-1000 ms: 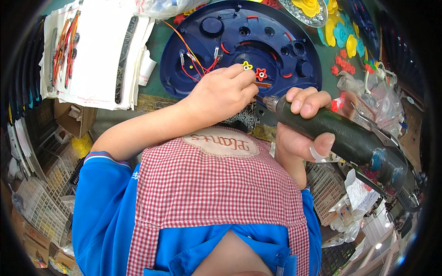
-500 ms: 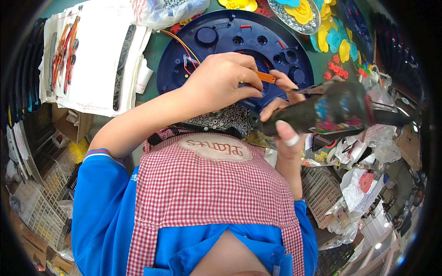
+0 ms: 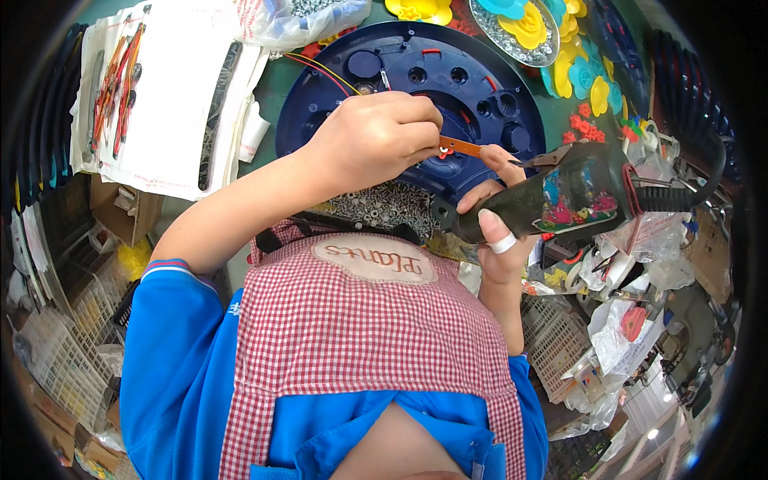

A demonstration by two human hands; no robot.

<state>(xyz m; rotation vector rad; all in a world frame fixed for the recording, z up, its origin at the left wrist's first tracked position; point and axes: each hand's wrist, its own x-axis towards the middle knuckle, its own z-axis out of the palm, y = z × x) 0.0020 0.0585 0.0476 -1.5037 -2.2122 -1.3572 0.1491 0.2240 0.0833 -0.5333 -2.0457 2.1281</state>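
My left hand (image 3: pixel 378 138) is closed, its fingertips pinching one end of a narrow orange strip (image 3: pixel 462 146) with small holes. The strip's other end reaches the fingertips of my right hand (image 3: pixel 500 240), which has white tape round the thumb. That hand is wrapped round a dark, corded power screwdriver (image 3: pixel 512 206) with a colourful sticker, lying sideways with its nose to the left. A dark pointed metal piece shows along the tool's upper side; its kind is unclear. Beneath both hands lies a large round dark-blue plastic base (image 3: pixel 336 68) with holes and red inserts.
A heap of small screws (image 3: pixel 384 210) lies between the base and my apron. White sheets (image 3: pixel 172 96) with red-and-black wire bundles are at left. Behind the base stands a metal bowl (image 3: pixel 552 50) of screws; yellow and blue flower pieces (image 3: pixel 588 76) lie nearby. Red and yellow wires (image 3: pixel 324 68) cross the base's left rim.
My left hand has shifted slightly left, and the orange strip sits a little lower and more level. The screwdriver stays in my right hand, its cord end slightly lower.
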